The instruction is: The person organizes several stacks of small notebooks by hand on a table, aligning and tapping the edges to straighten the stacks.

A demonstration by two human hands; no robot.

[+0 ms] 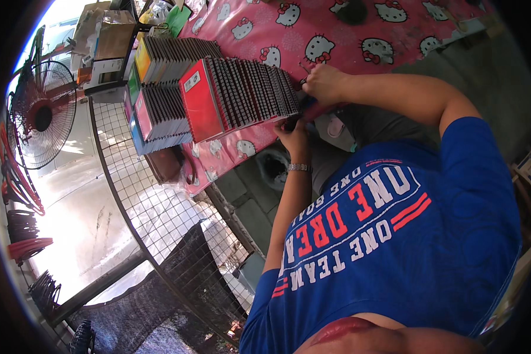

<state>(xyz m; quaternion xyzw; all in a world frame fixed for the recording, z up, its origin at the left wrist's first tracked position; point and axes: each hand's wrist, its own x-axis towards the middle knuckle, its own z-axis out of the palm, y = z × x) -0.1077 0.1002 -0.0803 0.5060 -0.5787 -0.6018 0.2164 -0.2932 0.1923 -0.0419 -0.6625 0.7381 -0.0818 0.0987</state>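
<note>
A long row of spiral-bound notebooks [203, 103], the outermost with a red cover, lies on the pink cartoon-print tablecloth [304, 23]. At the row's near end, my left hand [291, 137], with a metal-banded watch [300, 167] on its wrist, has its fingers bent around something dark by the lower corner. Just above and to the right, my right hand [324, 85] is closed with its fingertips pinched beside the same end. What each hand grips is too small and dark to make out, and the fingers partly hide it.
Behind the red row stand more notebook stacks with yellow [143, 62], pink [143, 111] and blue [137, 137] covers. A brown bag [166, 164] sits at the table's left edge. Further left are a wire mesh panel [124, 153] and a fan [43, 115]. Cardboard boxes [113, 35] are piled at far left.
</note>
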